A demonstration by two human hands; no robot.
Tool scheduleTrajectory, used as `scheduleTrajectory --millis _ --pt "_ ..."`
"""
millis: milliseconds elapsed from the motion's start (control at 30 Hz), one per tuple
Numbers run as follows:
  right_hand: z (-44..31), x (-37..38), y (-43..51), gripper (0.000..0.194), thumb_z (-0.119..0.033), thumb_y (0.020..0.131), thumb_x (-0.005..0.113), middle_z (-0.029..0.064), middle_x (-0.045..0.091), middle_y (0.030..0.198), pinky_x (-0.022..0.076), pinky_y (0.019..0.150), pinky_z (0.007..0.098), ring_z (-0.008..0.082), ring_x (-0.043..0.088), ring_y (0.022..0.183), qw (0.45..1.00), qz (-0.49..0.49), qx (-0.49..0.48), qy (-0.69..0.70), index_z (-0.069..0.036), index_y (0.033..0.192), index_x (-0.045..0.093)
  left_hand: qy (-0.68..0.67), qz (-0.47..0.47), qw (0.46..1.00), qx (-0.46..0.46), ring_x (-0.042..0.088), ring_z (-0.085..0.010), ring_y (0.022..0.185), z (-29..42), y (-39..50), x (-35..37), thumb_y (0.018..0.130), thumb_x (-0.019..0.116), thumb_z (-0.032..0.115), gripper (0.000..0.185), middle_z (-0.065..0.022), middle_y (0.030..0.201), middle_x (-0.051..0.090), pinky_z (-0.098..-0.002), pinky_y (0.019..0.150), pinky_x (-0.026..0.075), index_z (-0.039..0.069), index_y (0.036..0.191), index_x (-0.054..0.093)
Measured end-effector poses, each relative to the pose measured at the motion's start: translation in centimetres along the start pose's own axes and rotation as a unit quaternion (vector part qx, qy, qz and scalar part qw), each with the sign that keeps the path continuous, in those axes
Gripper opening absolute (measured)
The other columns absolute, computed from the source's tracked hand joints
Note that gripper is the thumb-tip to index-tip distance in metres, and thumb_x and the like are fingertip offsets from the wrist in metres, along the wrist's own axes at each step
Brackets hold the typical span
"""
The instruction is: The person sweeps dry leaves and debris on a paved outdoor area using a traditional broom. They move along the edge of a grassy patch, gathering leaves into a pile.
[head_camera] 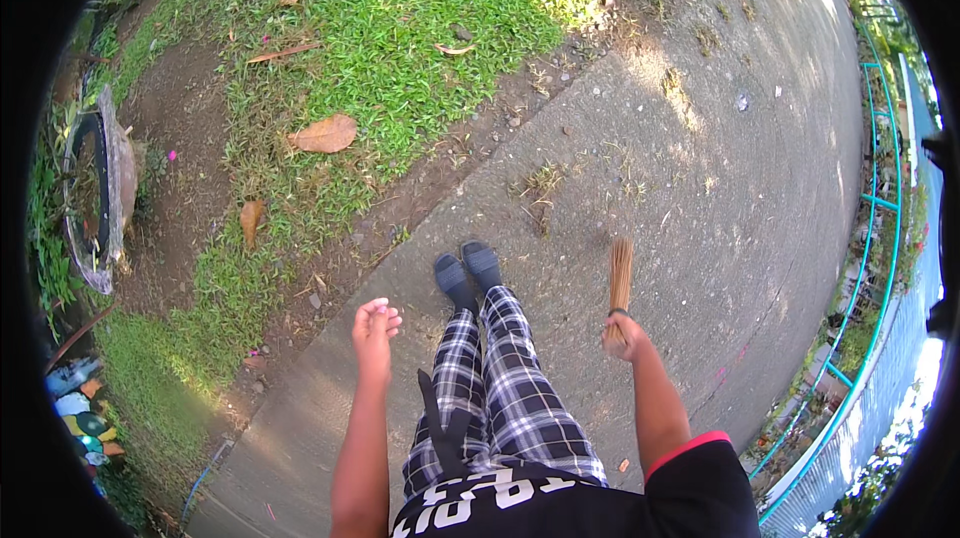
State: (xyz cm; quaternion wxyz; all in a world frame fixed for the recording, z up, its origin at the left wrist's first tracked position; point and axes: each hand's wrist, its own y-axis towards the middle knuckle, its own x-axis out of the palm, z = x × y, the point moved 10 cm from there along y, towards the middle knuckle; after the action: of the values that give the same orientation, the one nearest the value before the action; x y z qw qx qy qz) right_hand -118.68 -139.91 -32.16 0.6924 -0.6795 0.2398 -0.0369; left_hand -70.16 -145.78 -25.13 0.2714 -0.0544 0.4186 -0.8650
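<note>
My right hand [624,337] grips a stick broom [620,273] by its dark-banded end, its brown bristles pointing away from me over the concrete path [720,185]. My left hand [376,320] hangs in the air above the path's left edge, fingers loosely curled and slightly apart, with no object plain in it. Tufts of dry grass [546,179] lie scattered on the concrete beyond my feet. Both my slippers [466,268] rest on the path, close together.
Grass [420,80] and bare soil border the path at left, with large dry leaves [326,134] on them. A tire-like round planter [101,189] stands far left. Painted stones [90,422] lie at lower left. A teal metal railing [877,202] curves along the right side.
</note>
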Motion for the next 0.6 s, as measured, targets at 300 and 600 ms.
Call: scheduleTrajectory --millis 300,600 --pt "2.4 20.2 -2.0 0.037 -0.012 0.067 0.063 0.0054 0.053 0.069 0.0474 0.050 0.0295 0.0153 0.055 0.056 0.886 -0.382 -0.108 -0.241 -0.005 0.099 0.047 0.085 -0.064 0.994 0.000 0.054 -0.0082 0.068 0.6 0.8 2.4 0.086 0.046 0.013 0.013 -0.0024 0.081 0.057 -0.0194 0.059 0.042 0.007 0.096 0.052" --pt "7.3 -1.6 0.8 0.027 -0.015 0.069 0.057 0.0063 0.051 0.064 0.0460 0.053 0.0311 0.0183 0.054 0.059 0.992 -0.103 0.061 0.051 -0.007 0.092 0.046 0.085 -0.083 0.993 0.004 0.055 -0.0091 0.071 2.5 1.7 4.1 0.086 0.047 0.015 0.014 -0.0028 0.081 0.057 -0.0204 0.061 0.042 0.007 0.096 0.052"
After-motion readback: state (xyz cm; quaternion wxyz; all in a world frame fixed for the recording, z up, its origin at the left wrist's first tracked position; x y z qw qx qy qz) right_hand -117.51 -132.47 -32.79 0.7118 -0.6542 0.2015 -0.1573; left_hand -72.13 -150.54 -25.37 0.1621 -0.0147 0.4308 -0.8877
